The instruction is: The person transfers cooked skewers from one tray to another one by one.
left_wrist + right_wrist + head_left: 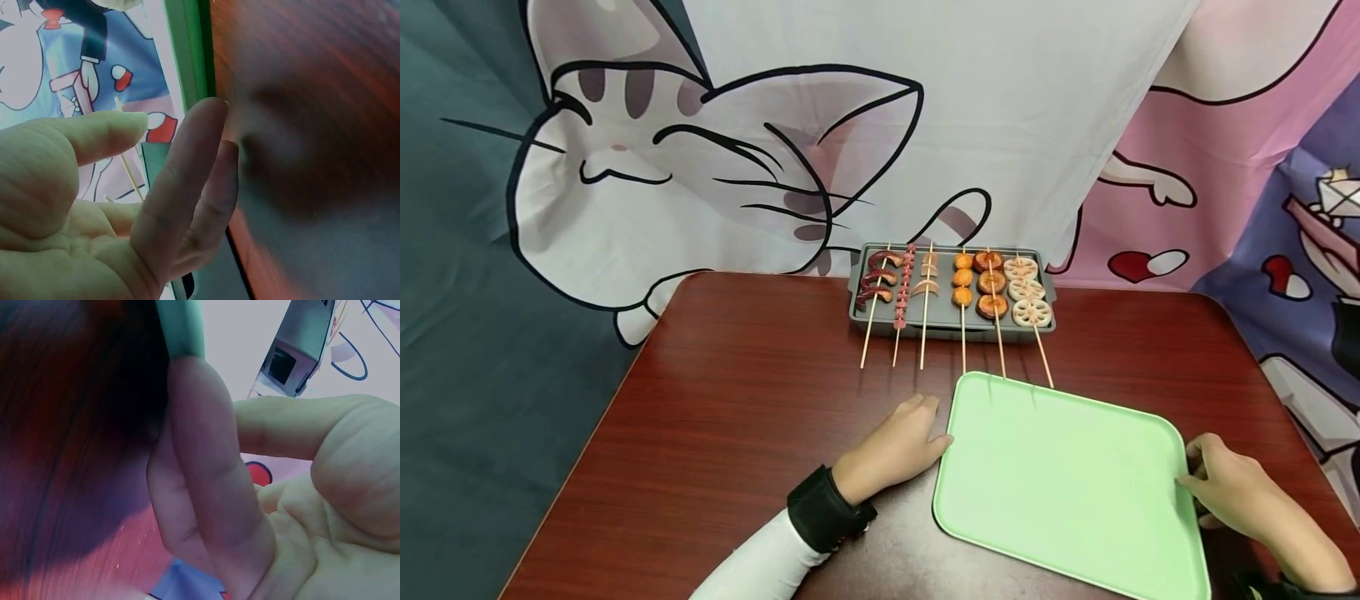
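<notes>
A light green tray (1067,483) lies at an angle at the front right of the table. My right hand (1232,487) pinches its right rim, with the thumb over the top surface and the fingers down at the side. In the right wrist view, the index finger (206,444) meets the tray's green edge (181,328). My left hand (898,442) is at the tray's left rim, thumb tip right at the edge. In the left wrist view its thumb (112,134) and fingers are spread apart with nothing between them.
Beyond the green tray, a grey grill-like box (947,329) stands at the table's back edge. Across it lie several food skewers, including lotus root slices (1032,313) and orange balls (962,277); their sticks point toward me. A cartoon cloth (1000,125) hangs behind the brown table (722,400).
</notes>
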A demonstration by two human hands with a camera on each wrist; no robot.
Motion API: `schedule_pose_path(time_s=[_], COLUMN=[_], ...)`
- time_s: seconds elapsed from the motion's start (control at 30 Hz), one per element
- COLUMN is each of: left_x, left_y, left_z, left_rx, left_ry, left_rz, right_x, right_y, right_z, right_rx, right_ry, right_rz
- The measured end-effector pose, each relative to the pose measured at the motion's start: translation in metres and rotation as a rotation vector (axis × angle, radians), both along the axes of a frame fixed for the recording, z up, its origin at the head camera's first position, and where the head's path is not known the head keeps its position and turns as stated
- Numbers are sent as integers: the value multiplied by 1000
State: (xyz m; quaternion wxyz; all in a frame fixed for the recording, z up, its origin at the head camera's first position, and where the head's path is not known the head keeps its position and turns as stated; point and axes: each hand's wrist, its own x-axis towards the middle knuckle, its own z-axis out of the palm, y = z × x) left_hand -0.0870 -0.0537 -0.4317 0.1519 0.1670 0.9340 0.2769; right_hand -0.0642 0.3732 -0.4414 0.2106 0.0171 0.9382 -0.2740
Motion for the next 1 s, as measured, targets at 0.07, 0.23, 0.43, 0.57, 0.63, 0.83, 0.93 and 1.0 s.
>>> schedule_pose_path(time_s=[0.07,0.23,0.43,0.57,0.63,0.83,0.93,1.0], left_x=[-1,-5,-9,-10,-10,-12,-13,-13], left_y=[1,3,1,-1,-4,-14,-19,-22], left_z=[-1,-2,-7,-8,-8,-11,-11,-10], left_rx=[9,43,62,61,68,99,112,118], left_ry=[-10,-5,67,77,71,69,65,57], left_rz=[0,23,47,66,70,72,78,86], right_x=[0,-2,-1,-3,-5,-7,-8,-9], right_y=[-3,-9,-20,-26,-29,-36,-41,-44], right_z=[1,1,2,3,4,3,3,3], right_rx=[2,-30,-70,-79,-84,-129,-143,-148], right_ry=[5,9,19,10,11,20,21,19], right_rz=[2,4,8,13,12,8,9,14])
